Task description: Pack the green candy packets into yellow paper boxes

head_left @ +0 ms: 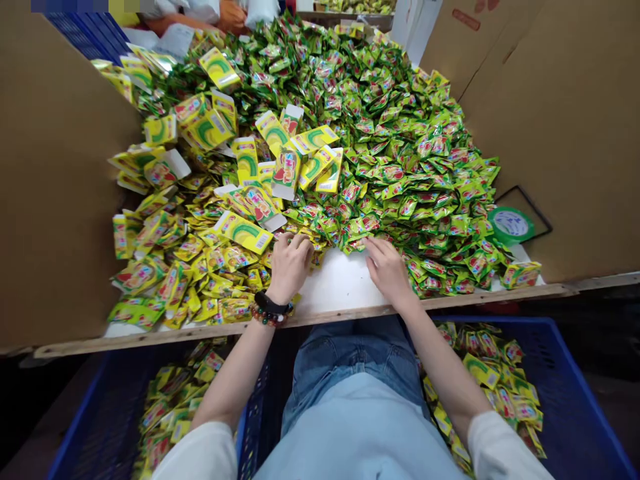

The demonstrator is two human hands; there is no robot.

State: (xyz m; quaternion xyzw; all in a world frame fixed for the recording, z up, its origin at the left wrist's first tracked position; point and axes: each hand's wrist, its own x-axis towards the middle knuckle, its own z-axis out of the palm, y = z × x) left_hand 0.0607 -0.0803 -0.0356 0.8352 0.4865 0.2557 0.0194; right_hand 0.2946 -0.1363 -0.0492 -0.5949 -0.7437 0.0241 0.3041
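Note:
My left hand [291,265], with a dark band and beaded bracelets at the wrist, reaches into the near edge of the yellow packets [240,257]. Its fingers are curled down, and whatever lies under their tips is hidden. To the right, my right hand [387,268] has its fingertips closed at the edge of a small green packet [356,244] at the foot of the green heap [400,153]. Several flattened yellow boxes [245,230] with green and red print lie just beyond my left hand. Between both hands the white tabletop [336,280] shows.
Cardboard walls [565,147] flank the heap on both sides. A green tape roll [511,225] leans at the right wall. Under the wooden table edge [345,315] stand a left blue crate [83,417] and a right blue crate [575,393] holding filled yellow boxes.

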